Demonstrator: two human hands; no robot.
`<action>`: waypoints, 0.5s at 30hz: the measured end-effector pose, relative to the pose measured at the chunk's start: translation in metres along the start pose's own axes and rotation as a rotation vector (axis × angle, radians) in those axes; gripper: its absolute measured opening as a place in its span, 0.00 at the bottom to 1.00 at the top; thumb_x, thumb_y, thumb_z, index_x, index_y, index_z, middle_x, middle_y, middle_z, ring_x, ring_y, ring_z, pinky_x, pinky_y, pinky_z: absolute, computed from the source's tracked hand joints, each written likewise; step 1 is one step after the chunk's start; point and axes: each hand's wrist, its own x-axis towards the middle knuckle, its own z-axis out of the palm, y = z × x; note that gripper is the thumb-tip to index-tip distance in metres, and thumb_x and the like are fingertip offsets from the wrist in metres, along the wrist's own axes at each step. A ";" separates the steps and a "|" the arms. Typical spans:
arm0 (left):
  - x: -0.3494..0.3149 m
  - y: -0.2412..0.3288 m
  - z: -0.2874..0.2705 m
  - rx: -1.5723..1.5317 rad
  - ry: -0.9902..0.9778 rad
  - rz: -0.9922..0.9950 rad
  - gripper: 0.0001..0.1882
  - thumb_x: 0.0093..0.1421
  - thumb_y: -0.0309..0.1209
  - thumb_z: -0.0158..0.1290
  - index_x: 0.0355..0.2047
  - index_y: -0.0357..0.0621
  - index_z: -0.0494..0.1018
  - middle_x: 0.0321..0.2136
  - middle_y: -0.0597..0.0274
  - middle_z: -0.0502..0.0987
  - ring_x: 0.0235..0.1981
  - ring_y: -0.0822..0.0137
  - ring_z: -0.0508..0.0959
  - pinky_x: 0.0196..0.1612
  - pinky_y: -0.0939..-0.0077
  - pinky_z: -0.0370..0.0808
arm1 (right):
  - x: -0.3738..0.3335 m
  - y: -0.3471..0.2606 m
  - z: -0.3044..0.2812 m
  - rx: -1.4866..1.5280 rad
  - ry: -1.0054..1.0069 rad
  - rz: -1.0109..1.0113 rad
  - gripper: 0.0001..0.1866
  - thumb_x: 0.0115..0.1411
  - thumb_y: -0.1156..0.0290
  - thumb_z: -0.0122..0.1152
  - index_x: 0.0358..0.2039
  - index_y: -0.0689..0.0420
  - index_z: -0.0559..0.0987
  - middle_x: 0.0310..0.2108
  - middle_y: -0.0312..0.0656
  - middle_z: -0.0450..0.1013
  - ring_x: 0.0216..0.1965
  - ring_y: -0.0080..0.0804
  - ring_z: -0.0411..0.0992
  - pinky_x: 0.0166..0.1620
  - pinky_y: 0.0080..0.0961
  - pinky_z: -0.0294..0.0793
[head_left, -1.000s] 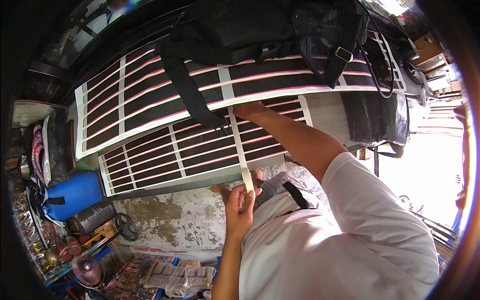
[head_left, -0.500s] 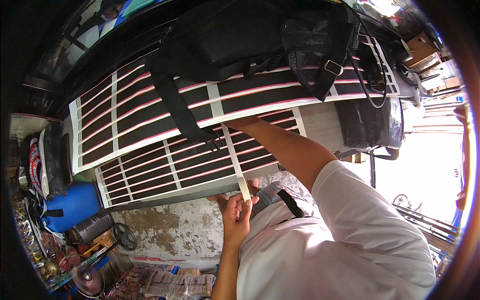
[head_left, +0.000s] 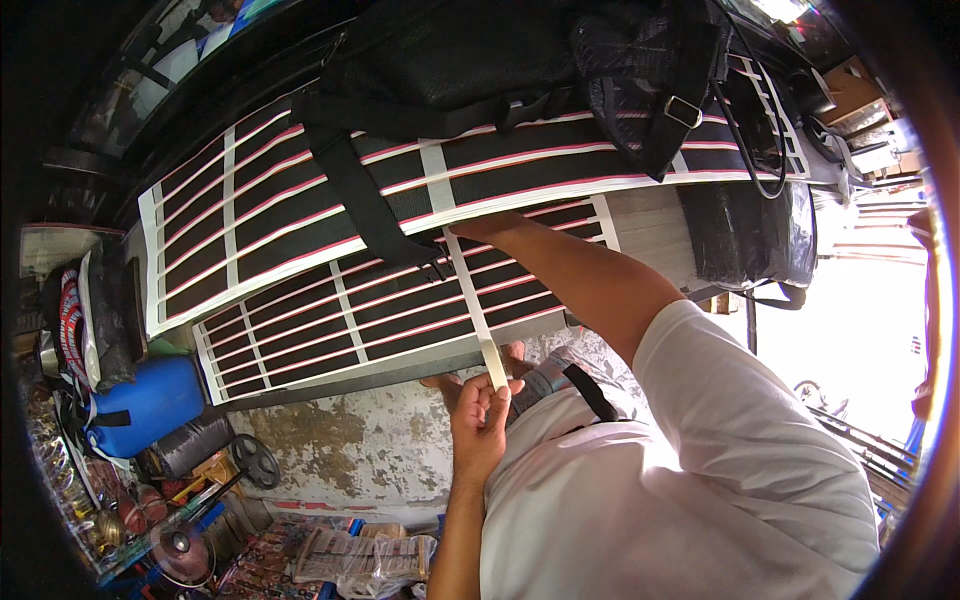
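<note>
A long pale strip of what looks like tape (head_left: 470, 305) runs down from beneath the upper panel towards me, across the lower one. My left hand (head_left: 484, 408) is closed near my waist, pinching its lower end between thumb and fingers. Reaching forward, my right hand (head_left: 483, 230) disappears under the front edge of the upper panel, close to the strip's far end; its fingers are hidden. The upper panel (head_left: 290, 222) is black with white and red stripes and white cross bands. A similar lower panel (head_left: 300, 345) lies under it, nearer to me.
Black bags with straps (head_left: 450, 65) lie over the upper panel, and a loose strap with a buckle (head_left: 370, 215) hangs across it. To the left sit a blue container (head_left: 155, 405) and a fan (head_left: 182, 553). A plastic-wrapped black bundle (head_left: 745, 235) is at right.
The view has shifted slightly. Both hands keep nearly the same places, the left still pinching the strip's end and the right still partly under the upper panel.
</note>
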 end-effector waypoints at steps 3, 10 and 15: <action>0.000 0.002 0.000 -0.014 0.010 -0.007 0.11 0.78 0.27 0.52 0.55 0.34 0.72 0.46 0.53 0.86 0.51 0.67 0.83 0.61 0.68 0.75 | 0.002 0.004 0.001 0.005 -0.028 0.038 0.25 0.62 0.65 0.65 0.60 0.51 0.83 0.64 0.51 0.76 0.70 0.51 0.69 0.74 0.49 0.65; 0.000 0.003 -0.003 -0.020 0.014 -0.009 0.10 0.78 0.27 0.53 0.54 0.35 0.72 0.46 0.53 0.86 0.51 0.66 0.83 0.62 0.67 0.75 | 0.001 0.006 0.005 0.003 -0.068 0.052 0.26 0.62 0.65 0.65 0.62 0.50 0.82 0.66 0.51 0.75 0.71 0.52 0.68 0.75 0.49 0.64; 0.000 -0.005 -0.006 -0.006 -0.003 -0.026 0.13 0.78 0.29 0.53 0.56 0.32 0.70 0.48 0.48 0.85 0.54 0.61 0.84 0.61 0.68 0.77 | 0.004 0.009 0.012 -0.033 -0.011 0.023 0.27 0.62 0.65 0.65 0.63 0.50 0.81 0.68 0.51 0.73 0.71 0.52 0.68 0.75 0.50 0.63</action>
